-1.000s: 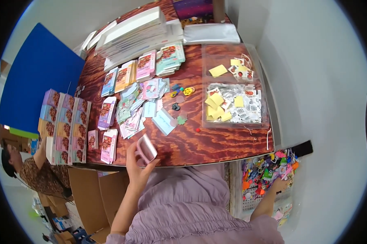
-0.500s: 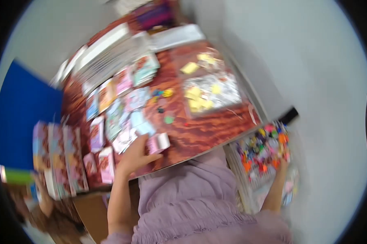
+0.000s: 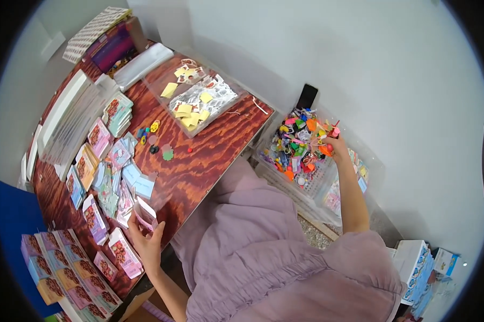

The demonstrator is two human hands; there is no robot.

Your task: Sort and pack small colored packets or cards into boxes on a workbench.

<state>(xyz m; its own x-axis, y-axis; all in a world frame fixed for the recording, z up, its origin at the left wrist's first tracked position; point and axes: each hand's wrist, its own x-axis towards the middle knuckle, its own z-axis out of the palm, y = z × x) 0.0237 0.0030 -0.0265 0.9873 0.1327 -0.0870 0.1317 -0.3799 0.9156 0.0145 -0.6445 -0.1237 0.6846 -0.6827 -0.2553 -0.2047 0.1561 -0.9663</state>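
Observation:
My left hand (image 3: 147, 241) is closed round a small pink carton (image 3: 145, 212) at the table's near edge, its top flap standing open. Beside it lie pale blue cards (image 3: 138, 181) and pink-and-white cartons (image 3: 125, 252). Off to the right, my right hand (image 3: 336, 148) reaches into a clear plastic bin of small colourful plastic toys (image 3: 295, 147). Its fingers are curled among orange and pink pieces, and which piece they grip is hard to make out.
A clear tray (image 3: 224, 109) with silver packets and yellow slips lies on the table (image 3: 199, 166). Stacked printed cartons (image 3: 70, 268) stand at the near left. A black phone-like slab (image 3: 307, 97) rests behind the bin. Blue-and-white boxes (image 3: 418, 268) are at lower right.
The view has swung right, so the table now sits farther left and the toy bin nearer the middle. My left hand still holds the pink carton, now tipped more upright; my right stays at the bin.

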